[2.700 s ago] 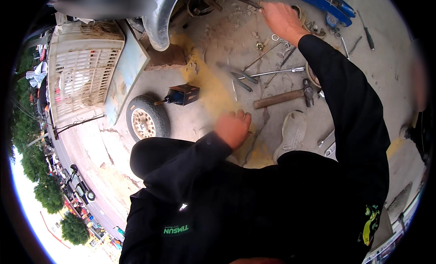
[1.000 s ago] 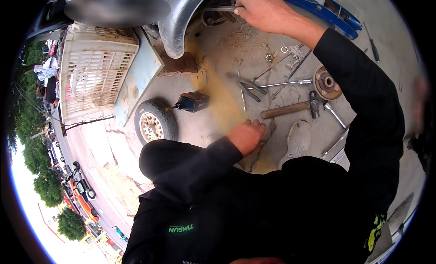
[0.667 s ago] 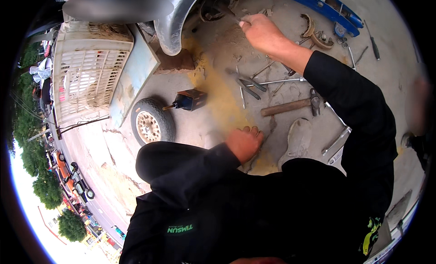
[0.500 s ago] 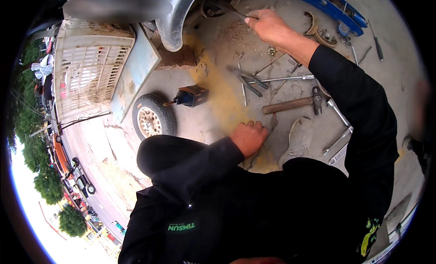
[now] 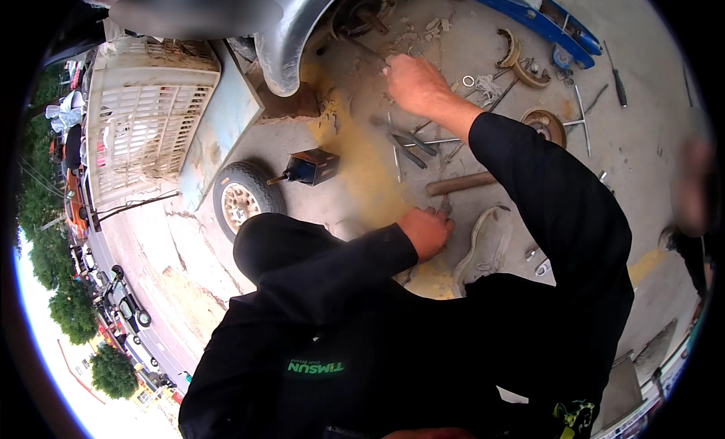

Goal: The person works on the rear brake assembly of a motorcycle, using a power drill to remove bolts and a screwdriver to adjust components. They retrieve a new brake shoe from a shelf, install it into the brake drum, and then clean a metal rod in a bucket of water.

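My right hand (image 5: pixel 419 84) is closed around a slim dark tool (image 5: pixel 361 49) whose kind I cannot make out. Its far end reaches toward the rusty wheel hub (image 5: pixel 368 18) under the grey fender (image 5: pixel 291 43). Low in front of my body, my left hand (image 5: pixel 427 234) is curled with its fingers closed; whatever it may hold is hidden. Just beyond it lies a hammer with a wooden handle (image 5: pixel 459 184), its head covered by my right sleeve. Pliers (image 5: pixel 410 146) with dark handles lie on the ground between my two hands.
A small wheel with tyre (image 5: pixel 245 201) and a dark square container (image 5: pixel 313 167) are at left, near a white plastic crate (image 5: pixel 147 114). Right of the hub are curved brake shoes (image 5: pixel 525 60), a rusty drum (image 5: pixel 545 126), a blue floor jack (image 5: pixel 536 20) and a screwdriver (image 5: pixel 619 84).
My right hand has drawn back slightly nearer and to the left, the tool's tip lowering beside the hub. My left hand stays low and closed. The whole view has shifted a little.
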Action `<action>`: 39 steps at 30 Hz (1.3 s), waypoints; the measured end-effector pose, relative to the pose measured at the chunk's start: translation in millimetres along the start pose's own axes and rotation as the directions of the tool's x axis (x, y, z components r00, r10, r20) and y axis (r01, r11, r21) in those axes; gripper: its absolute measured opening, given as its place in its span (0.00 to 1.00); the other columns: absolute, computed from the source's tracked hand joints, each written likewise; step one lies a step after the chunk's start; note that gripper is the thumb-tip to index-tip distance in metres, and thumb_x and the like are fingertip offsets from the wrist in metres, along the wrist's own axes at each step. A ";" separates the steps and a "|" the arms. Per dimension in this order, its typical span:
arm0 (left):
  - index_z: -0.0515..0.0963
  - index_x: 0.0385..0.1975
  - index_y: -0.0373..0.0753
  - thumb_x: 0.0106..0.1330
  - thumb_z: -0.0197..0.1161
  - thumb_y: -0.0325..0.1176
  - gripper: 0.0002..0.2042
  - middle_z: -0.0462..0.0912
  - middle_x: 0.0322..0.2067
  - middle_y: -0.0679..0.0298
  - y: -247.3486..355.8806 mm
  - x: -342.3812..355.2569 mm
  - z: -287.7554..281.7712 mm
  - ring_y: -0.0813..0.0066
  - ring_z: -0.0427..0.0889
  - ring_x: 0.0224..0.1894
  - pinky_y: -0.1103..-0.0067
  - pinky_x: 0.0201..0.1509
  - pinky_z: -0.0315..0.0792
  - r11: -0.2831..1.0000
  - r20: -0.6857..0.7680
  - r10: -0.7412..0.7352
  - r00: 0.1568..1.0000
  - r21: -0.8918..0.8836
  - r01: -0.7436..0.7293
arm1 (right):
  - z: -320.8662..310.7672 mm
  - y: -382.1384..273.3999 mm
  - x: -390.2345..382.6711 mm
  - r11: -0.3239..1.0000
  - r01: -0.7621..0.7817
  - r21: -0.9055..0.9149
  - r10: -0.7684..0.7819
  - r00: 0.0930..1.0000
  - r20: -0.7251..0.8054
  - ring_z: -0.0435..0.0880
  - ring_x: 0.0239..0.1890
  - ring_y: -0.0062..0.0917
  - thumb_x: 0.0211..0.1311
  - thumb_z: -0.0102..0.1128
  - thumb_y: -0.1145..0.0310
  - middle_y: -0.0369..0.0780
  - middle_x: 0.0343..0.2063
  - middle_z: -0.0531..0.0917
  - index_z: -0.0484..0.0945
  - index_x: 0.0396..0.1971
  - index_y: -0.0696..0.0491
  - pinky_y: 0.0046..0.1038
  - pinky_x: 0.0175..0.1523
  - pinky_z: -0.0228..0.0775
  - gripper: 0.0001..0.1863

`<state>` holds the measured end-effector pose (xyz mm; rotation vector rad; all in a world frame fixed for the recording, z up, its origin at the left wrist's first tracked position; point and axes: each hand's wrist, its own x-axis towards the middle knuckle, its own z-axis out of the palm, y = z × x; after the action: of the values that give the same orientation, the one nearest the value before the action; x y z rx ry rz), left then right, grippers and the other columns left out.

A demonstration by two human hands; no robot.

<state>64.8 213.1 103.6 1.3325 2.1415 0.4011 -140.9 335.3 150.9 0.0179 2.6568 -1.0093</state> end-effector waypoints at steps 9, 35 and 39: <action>0.77 0.40 0.37 0.54 0.67 0.40 0.17 0.79 0.37 0.56 0.4 -14.1 -24.0 0.57 0.81 0.39 0.64 0.39 0.77 0.998 -0.014 -0.066 0.998 0.016 0.066 | 23.3 -0.9 -7.0 0.996 0.092 0.022 -0.088 0.986 -0.141 0.82 0.40 0.54 0.66 0.53 0.65 0.56 0.34 0.84 0.79 0.50 0.56 0.47 0.47 0.74 0.16; 0.81 0.43 0.42 0.61 0.61 0.42 0.15 0.85 0.37 0.57 -36.6 9.5 29.1 0.59 0.85 0.40 0.64 0.44 0.78 0.996 0.114 -0.081 0.990 0.057 0.074 | 47.9 10.6 -20.7 0.942 0.100 0.320 -0.016 0.967 -0.253 0.87 0.38 0.46 0.68 0.50 0.69 0.55 0.36 0.85 0.75 0.56 0.56 0.44 0.41 0.77 0.19; 0.83 0.38 0.44 0.62 0.61 0.39 0.10 0.85 0.35 0.57 -32.2 17.8 3.5 0.58 0.85 0.43 0.64 0.48 0.78 0.963 0.004 -0.140 0.990 -0.231 0.137 | 71.1 32.3 -8.7 0.436 0.218 0.873 0.327 0.866 -0.379 0.78 0.28 0.24 0.73 0.51 0.63 0.38 0.24 0.79 0.75 0.58 0.57 0.30 0.33 0.71 0.19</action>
<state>38.0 214.1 78.1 1.0471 2.1091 0.5828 -109.6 314.1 82.1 0.6942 2.0224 -2.5907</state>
